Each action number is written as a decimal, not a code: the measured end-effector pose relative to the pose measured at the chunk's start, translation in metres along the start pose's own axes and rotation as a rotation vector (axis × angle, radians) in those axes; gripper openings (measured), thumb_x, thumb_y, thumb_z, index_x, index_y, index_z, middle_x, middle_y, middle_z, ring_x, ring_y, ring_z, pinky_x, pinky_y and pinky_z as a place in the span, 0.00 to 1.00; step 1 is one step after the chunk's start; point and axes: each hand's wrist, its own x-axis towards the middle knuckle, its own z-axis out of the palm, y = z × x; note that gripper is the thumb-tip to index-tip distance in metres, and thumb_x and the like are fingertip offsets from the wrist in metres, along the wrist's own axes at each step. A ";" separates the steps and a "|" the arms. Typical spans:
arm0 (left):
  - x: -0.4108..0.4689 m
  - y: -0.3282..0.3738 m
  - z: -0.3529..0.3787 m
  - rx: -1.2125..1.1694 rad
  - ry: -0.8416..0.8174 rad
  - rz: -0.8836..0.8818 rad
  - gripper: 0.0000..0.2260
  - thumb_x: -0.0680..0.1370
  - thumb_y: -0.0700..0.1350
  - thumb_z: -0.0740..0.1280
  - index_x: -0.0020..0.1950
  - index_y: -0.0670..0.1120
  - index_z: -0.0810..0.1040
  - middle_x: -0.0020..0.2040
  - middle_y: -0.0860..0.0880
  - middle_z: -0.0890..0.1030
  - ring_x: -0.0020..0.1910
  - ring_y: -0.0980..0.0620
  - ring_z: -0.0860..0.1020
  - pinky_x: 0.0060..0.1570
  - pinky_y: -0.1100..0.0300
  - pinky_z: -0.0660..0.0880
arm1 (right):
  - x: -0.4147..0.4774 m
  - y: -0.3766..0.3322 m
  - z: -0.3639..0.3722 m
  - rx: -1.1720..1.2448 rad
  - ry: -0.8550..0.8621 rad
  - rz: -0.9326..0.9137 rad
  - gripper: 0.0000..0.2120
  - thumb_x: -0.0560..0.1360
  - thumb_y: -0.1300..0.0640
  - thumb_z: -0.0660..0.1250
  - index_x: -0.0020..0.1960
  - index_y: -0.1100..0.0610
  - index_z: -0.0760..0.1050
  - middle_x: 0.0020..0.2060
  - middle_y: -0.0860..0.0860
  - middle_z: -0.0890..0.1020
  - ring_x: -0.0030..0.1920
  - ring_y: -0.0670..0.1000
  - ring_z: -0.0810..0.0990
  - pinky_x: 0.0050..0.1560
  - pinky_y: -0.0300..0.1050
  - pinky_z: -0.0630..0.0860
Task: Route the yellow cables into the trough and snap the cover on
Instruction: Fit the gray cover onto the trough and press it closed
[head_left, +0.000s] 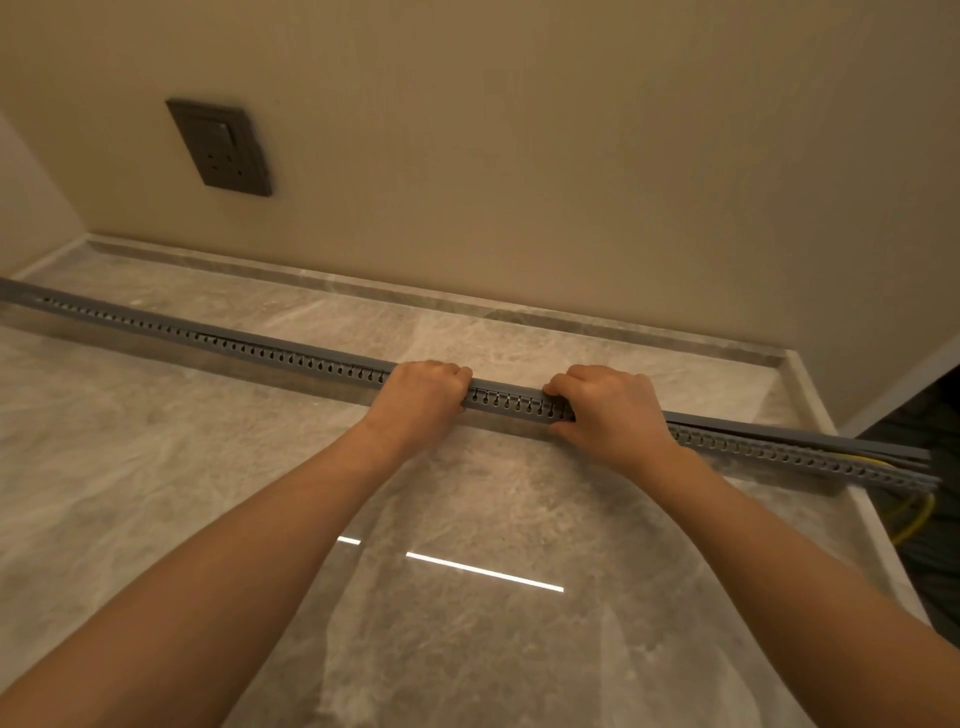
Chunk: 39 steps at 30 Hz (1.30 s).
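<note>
The left hand (421, 395) and right hand (608, 410) grip the grey trough (511, 404) on the counter (467, 519), fingers curled over its top. Right of the fingers, the cover (810, 439) stands apart from the trough, and yellow cables (917, 519) trail out of its end.

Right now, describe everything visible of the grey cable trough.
The trough is a long, slim grey channel, plastic by its look, with keyhole slots along its near wall. It lies on the polished stone surface, running aslant from left edge to right. The left hand and right hand grip it near mid-length, fingers curled over its top. Left of them its cover looks mostly seated; at the right end it stands apart, and yellow cables trail out.
</note>
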 end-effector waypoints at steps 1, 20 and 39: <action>0.000 0.000 0.000 -0.001 0.001 0.001 0.08 0.78 0.44 0.59 0.53 0.43 0.73 0.49 0.47 0.80 0.47 0.48 0.77 0.43 0.57 0.69 | -0.001 0.000 0.000 -0.006 0.000 0.001 0.14 0.72 0.50 0.68 0.57 0.51 0.76 0.48 0.49 0.81 0.50 0.53 0.77 0.37 0.42 0.66; -0.002 0.000 -0.001 -0.005 0.022 0.002 0.08 0.78 0.47 0.61 0.53 0.44 0.73 0.48 0.49 0.80 0.47 0.49 0.77 0.40 0.59 0.65 | 0.005 -0.014 -0.002 -0.102 -0.086 -0.046 0.16 0.72 0.47 0.66 0.57 0.52 0.70 0.49 0.49 0.76 0.49 0.52 0.75 0.35 0.44 0.64; -0.026 0.077 0.010 -1.752 0.432 -1.184 0.21 0.73 0.38 0.71 0.63 0.42 0.68 0.58 0.46 0.75 0.54 0.51 0.77 0.50 0.64 0.74 | 0.022 -0.018 -0.007 -0.097 -0.097 -0.048 0.13 0.72 0.52 0.65 0.55 0.54 0.72 0.49 0.50 0.79 0.47 0.55 0.78 0.37 0.43 0.64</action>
